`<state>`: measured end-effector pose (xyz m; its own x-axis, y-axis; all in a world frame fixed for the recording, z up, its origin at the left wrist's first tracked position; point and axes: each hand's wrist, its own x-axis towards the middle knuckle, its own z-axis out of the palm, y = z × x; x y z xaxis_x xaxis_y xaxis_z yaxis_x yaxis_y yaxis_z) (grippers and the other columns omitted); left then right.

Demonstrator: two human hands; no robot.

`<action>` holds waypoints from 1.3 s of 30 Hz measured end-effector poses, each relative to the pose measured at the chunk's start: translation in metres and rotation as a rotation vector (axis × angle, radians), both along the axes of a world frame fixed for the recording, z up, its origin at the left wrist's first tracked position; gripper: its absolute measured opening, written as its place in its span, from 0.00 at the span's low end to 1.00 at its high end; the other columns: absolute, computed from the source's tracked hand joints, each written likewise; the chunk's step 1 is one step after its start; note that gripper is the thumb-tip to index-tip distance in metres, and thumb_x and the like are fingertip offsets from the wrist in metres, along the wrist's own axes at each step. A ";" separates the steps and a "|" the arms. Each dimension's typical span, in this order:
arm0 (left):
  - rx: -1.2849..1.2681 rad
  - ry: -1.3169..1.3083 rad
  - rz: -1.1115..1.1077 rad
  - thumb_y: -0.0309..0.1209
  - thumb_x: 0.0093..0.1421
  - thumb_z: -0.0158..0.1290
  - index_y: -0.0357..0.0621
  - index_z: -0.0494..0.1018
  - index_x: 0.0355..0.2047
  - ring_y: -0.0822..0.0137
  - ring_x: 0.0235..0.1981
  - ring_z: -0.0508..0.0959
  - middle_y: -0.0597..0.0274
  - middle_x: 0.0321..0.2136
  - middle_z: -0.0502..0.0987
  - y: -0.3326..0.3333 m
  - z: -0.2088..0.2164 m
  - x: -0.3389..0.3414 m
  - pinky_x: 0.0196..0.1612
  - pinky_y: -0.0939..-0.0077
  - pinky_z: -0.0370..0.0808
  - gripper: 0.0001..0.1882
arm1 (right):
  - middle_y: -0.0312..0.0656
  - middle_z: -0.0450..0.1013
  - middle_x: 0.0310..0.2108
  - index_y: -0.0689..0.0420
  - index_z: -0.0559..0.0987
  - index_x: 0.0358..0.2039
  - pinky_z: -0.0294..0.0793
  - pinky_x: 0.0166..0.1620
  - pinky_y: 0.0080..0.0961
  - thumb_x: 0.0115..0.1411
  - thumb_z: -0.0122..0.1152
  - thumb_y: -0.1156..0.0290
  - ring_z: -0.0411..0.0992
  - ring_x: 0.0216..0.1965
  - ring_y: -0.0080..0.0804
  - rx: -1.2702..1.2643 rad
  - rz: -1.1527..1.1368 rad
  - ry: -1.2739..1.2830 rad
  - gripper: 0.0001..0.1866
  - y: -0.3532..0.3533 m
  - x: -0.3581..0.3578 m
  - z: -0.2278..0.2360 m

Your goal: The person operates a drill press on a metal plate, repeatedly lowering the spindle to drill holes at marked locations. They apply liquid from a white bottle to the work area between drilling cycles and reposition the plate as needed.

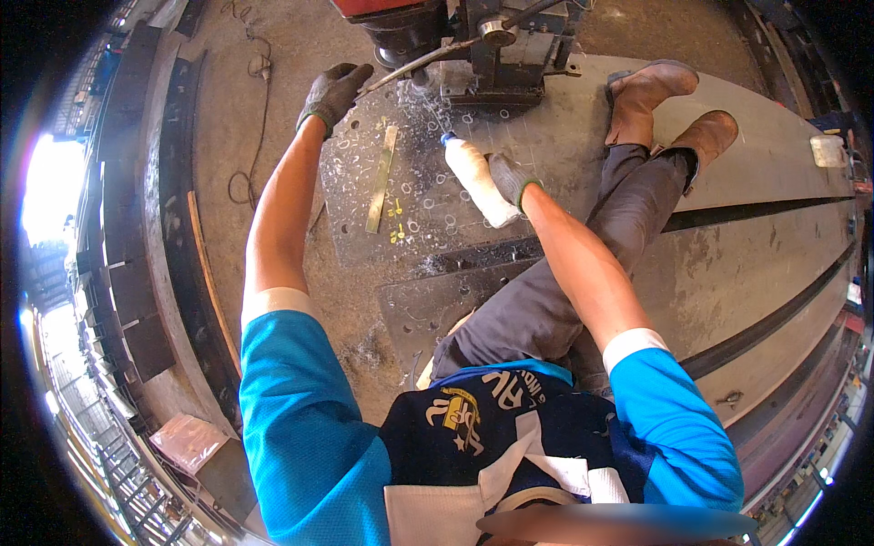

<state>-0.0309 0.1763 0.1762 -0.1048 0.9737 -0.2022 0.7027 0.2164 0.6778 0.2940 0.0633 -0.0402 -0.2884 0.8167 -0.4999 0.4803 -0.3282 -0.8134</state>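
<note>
My right hand (514, 180), in a grey glove, is closed around the side of a clear plastic bottle (472, 176). The bottle has a blue cap and whitish contents. It tilts with its cap toward the drilling machine (492, 59), a dark body with a red part on top. Gloved too, my left hand (333, 95) is at the free end of the machine's metal lever (419, 64), its fingers stretched out. Whether the palm presses on the lever is hard to see. Below the machine lies a steel plate (350, 205) with chalk rings, holes and scattered metal shavings.
A narrow flat metal strip (382, 180) lies on the plate beside yellow marks. My legs and brown boots (642, 96) stretch across the plates at right. A white tub (828, 151) stands at far right. A cable (259, 136) runs over the floor; dark steel beams (173, 182) line the left.
</note>
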 end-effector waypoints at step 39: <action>0.006 0.007 0.018 0.55 0.63 0.56 0.41 0.80 0.52 0.58 0.40 0.82 0.52 0.43 0.84 -0.002 -0.009 0.002 0.48 0.65 0.76 0.30 | 0.53 0.83 0.36 0.65 0.83 0.41 0.76 0.38 0.44 0.68 0.49 0.60 0.81 0.36 0.40 0.114 0.066 -0.106 0.21 -0.016 0.007 0.099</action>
